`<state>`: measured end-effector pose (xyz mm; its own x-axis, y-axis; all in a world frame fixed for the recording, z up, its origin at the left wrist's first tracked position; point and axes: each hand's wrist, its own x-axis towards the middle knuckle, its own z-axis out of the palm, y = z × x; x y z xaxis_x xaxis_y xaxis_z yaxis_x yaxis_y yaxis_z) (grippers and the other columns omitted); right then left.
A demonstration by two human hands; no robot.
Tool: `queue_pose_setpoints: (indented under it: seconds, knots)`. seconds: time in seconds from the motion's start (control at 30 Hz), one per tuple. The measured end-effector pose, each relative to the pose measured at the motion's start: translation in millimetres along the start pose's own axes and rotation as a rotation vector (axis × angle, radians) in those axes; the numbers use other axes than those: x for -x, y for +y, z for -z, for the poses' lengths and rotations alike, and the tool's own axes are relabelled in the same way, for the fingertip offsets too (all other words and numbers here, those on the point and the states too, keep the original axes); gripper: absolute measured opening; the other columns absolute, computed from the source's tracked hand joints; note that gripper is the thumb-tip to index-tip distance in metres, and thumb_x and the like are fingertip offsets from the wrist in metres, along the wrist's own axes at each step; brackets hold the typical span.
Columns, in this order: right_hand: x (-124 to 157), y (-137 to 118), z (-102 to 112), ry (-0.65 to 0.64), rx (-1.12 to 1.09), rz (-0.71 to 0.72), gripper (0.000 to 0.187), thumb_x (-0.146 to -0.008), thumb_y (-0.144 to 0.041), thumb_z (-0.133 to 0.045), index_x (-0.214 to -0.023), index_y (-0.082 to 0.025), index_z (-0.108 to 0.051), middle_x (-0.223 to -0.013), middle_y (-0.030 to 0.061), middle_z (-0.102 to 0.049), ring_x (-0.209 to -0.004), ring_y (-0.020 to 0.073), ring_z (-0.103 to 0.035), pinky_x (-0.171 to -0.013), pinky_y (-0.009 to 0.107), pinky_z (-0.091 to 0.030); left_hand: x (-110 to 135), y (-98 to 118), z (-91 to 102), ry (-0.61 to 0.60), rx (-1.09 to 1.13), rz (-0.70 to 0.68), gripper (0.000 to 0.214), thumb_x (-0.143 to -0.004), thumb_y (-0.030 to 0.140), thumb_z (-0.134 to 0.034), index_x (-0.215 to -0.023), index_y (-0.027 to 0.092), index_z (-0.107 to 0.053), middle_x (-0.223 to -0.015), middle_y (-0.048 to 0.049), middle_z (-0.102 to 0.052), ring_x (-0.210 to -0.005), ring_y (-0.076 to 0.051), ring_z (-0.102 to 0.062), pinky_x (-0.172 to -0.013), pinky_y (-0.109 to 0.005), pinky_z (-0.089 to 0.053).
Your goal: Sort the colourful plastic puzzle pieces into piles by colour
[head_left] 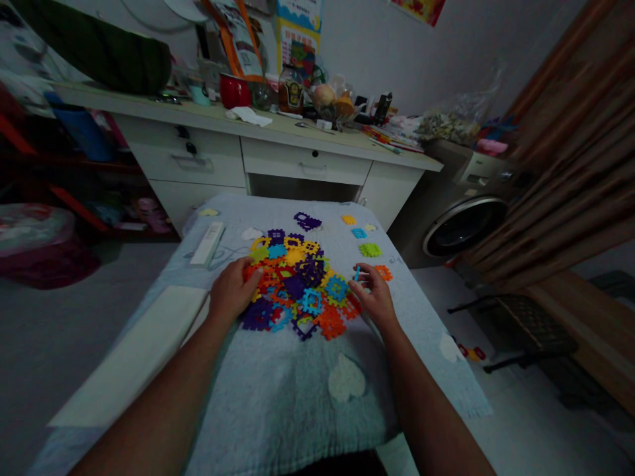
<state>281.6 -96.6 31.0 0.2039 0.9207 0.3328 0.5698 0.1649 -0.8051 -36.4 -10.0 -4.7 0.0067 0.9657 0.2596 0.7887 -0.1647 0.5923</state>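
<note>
Room: dim, with a white desk (pixel 307 162) of drawers along the far wall, its top cluttered. A washing machine (pixel 464 225) stands at the desk's right end and a brown curtain (pixel 570 165) hangs on the right.
Surface: a small table under a pale blue towel (pixel 278 396) with light heart-shaped patches.
Pile: a heap of colourful plastic tiles (pixel 297 287) in orange, purple, yellow and blue lies in the middle of the towel, between the two hands.
Left hand (pixel 232 291): lies palm down on the left edge of the pile, fingers loose over orange tiles, gripping nothing that shows.
Right hand (pixel 374 297): at the right edge of the pile, with thumb and forefinger pinching a small blue piece (pixel 356 272) that stands upright just over the towel.
Beside the right hand: a single orange tile (pixel 383 272) lies just past the fingertips, apart from the pile.
Loose tiles: a green tile (pixel 370 250), a blue tile (pixel 358 233) and a yellow-orange tile (pixel 348 219) lie farther off on the right. A purple cluster (pixel 307 221) lies beyond the pile.
Left of the pile: a white oblong object (pixel 207 243) lies on the towel. A flat white board (pixel 133 350) lies along the near left side.
Floor, right: a black chair (pixel 520 324).
</note>
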Motion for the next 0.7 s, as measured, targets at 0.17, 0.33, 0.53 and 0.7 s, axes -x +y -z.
queue_pose_setpoints:
  seconds: [0.17, 0.33, 0.53, 0.7]
  knots:
    - [-36, 0, 17, 0.025, 0.163, 0.06, 0.054, -0.077, -0.049, -0.067, -0.121, -0.019, -0.059, -0.115, 0.0112, -0.06, -0.079, 0.0179, -0.06, -0.072, 0.034, -0.053, 0, -1, -0.2, -0.001, 0.024, -0.006, 0.05, -0.088, 0.053, -0.043, -0.119, 0.017, -0.059, -0.117, -0.0126, -0.066, -0.108, -0.028, -0.061, -0.092, -0.039, -0.047]
    - [-98, 27, 30, 0.105, 0.402, -0.037, 0.058, -0.071, -0.046, -0.072, -0.119, -0.016, -0.057, -0.112, 0.0122, -0.062, -0.088, 0.0226, -0.061, -0.08, 0.037, -0.051, 0, -1, 0.5, 0.006, 0.03, -0.008, 0.05, -0.088, 0.053, -0.042, -0.119, 0.017, -0.059, -0.117, -0.0125, -0.065, -0.109, -0.028, -0.06, -0.095, -0.04, -0.046]
    - [-164, 58, 29, 0.039, 0.653, -0.188, 0.054, -0.074, -0.041, -0.072, -0.118, -0.015, -0.057, -0.11, 0.0136, -0.067, -0.097, 0.0247, -0.063, -0.082, 0.034, -0.047, 0, -2, 0.5, -0.011, 0.023, -0.015, 0.05, -0.089, 0.053, -0.041, -0.12, 0.018, -0.057, -0.119, -0.0126, -0.064, -0.111, -0.028, -0.06, -0.097, -0.04, -0.046]
    - [-199, 68, 14, -0.041, 0.803, -0.237, 0.051, -0.078, -0.043, -0.071, -0.12, -0.017, -0.061, -0.117, 0.0166, -0.065, -0.106, 0.0278, -0.062, -0.085, 0.035, -0.046, 1, -4, -0.2, 0.008, 0.048, -0.026, 0.048, -0.088, 0.052, -0.043, -0.119, 0.018, -0.058, -0.117, -0.0124, -0.064, -0.11, -0.028, -0.059, -0.098, -0.04, -0.045]
